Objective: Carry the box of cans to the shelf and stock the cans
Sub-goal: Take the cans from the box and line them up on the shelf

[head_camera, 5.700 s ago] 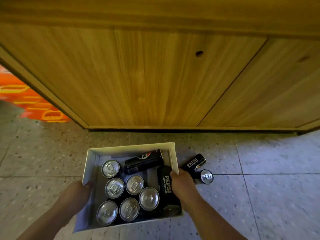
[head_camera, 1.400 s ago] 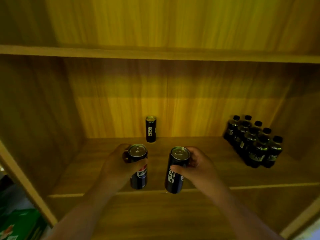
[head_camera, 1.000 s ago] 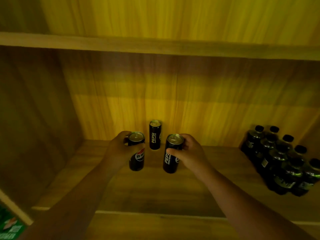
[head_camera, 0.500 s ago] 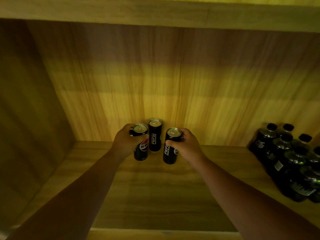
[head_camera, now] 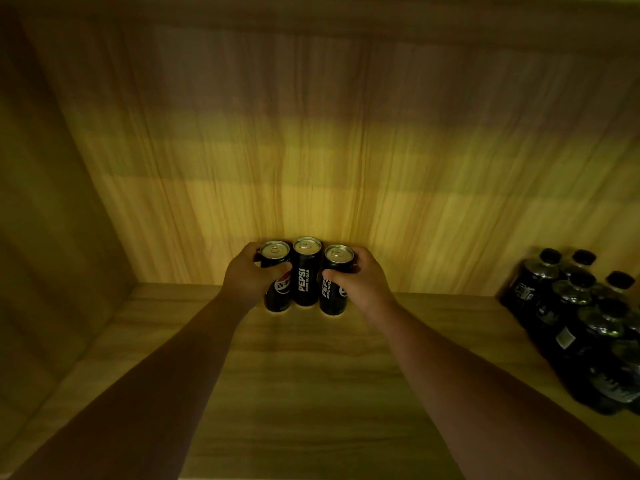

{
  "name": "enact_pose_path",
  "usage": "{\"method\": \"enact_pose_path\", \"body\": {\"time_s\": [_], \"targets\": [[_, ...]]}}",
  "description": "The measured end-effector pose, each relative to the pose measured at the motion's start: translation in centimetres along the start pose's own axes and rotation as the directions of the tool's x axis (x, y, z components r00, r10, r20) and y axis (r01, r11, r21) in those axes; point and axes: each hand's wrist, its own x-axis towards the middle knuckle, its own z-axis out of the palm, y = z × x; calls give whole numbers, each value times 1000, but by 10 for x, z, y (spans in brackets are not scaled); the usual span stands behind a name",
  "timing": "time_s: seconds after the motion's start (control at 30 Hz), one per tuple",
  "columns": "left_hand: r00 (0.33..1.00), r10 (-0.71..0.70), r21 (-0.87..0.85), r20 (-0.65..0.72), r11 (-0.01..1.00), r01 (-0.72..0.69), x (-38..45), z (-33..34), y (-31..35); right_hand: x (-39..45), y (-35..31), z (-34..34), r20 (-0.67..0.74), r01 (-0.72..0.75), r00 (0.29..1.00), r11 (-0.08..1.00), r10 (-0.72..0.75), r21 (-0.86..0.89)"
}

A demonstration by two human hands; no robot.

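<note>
Two cans go down either side of the middle can [head_camera: 306, 271] at the back of the shelf [head_camera: 311, 375].

The left hand [head_camera: 244, 277] wraps its fingers round the left can [head_camera: 276, 277], just left of the middle can; the right hand [head_camera: 358, 278] grips the right can [head_camera: 335, 282], just right of it. All three stand upright in a tight row close to the shelf's back wall; in the dim light I cannot tell whether the two held cans have fully settled on the board. These slim cans look rigid and smooth, likely full and fairly heavy for their size, tall enough to tip, so a hold round the mid-body suits them best. A pack of dark bottles [head_camera: 585, 323] stands well to the right of the middle can.
</note>
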Motion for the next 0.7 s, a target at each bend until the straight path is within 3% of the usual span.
{"method": "enact_pose_path", "body": {"time_s": [0.47,0.7], "targets": [[999,38,-20,-17,999,-38,9,8,-2,21,12,4,-53,79,995,992,-84,-99],[996,-18,22,-86,1000,20,8,14,-6,27,15,10,-114,90,987,981,-111,-173]]}}
